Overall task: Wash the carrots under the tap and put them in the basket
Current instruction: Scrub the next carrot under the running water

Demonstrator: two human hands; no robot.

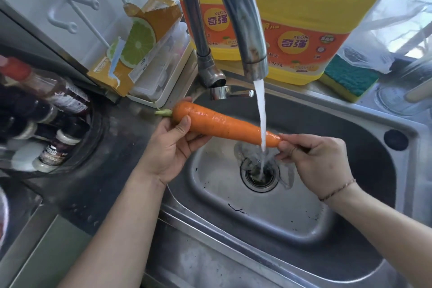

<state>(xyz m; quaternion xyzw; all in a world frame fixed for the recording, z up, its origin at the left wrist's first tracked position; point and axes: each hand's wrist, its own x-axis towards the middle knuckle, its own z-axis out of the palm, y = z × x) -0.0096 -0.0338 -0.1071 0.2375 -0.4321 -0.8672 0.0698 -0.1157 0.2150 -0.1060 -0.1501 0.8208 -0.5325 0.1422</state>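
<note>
**While running under the tap: one carrot, held at both ends**

While lying nearly level over the sink (364, 124), showing as a single carrot (222, 125): bright orange, wet and glistening, thick at the crown and tapering toward the right, with a short pale green stub at the left end. Catching the stream of water (261, 119) from the tap (245, 30) close to the narrow end, the water then falling on into the drain (259, 176).

Hard to make out: dark specks and a thin dark strand on the sink floor, not identifiable. Blurring badly at the left edge: a cluster of bottles (44, 124), labels unreadable. Cut off at the top: two yellow detergent jugs (311, 30) behind the tap. No basket showing in view.

Gripping the thick end from below and behind: left hand (170, 147), thumb pressing across the front of the carrot, fingers curling round the underside and largely hidden by it. Pinching the tip: right hand (313, 159), thumb and fingertips closing together on the point, remaining fingers curling loosely beneath. Spanning the gap between both hands, well above the sink floor.
</note>
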